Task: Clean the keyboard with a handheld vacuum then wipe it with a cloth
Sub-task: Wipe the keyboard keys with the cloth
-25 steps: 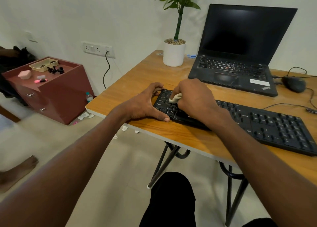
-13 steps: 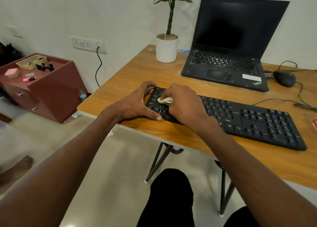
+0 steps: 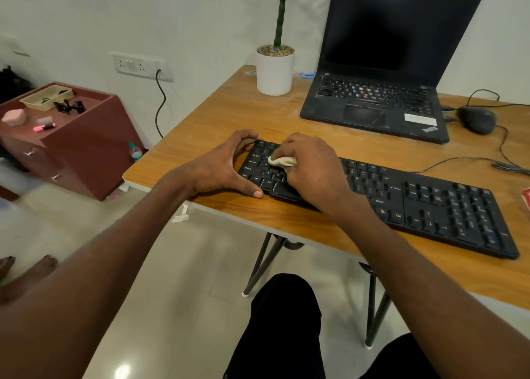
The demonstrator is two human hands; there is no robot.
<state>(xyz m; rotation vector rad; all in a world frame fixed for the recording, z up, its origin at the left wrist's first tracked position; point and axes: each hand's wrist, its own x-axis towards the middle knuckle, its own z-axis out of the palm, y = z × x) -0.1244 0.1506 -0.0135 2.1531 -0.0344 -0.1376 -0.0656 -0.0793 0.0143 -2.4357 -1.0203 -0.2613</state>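
A black full-size keyboard [image 3: 430, 203] lies slanted across the wooden table [image 3: 218, 120]. My left hand [image 3: 220, 166] clamps the keyboard's left end, fingers on its far edge and thumb on its near edge. My right hand [image 3: 312, 166] presses a small cream cloth [image 3: 282, 161] onto the left keys, with most of the cloth hidden under the fingers. No handheld vacuum is in view.
An open black laptop [image 3: 381, 72] stands behind the keyboard, a white potted plant [image 3: 275, 69] to its left and a wired mouse [image 3: 477, 119] to its right. A maroon drawer cabinet [image 3: 77, 149] with small items stands on the floor to the left.
My right hand with the cloth has shifted a little over the left keys. The view has tilted slightly. My left hand still holds the keyboard's left end.
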